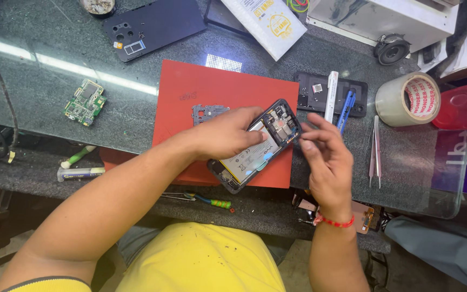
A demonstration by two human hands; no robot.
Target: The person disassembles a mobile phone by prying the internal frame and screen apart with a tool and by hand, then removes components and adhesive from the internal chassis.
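The opened phone sits tilted over the red mat, its back off, battery and small boards showing. The left hand clamps it from above, fingers curled over the near edge, thumb on the battery side, so the phone is gripped firmly and lifted a little at the top end. The right hand comes in at the top corner, fingertips pinched together right against the frame; whether something tiny sits between them, I cannot tell, it is too small to see.

Judging from this, the work is fine handling at that top corner, and it asks for a steady hold: left hand kept clear of the battery's soft face, pressure on the frame only, the right hand moving lightly and straight, not twisting.

Around them: a loose grey bracket on the mat just left of the left hand, a green circuit board well off to the left, tweezers and a tape roll to the right, a screwdriver near the table's front edge.
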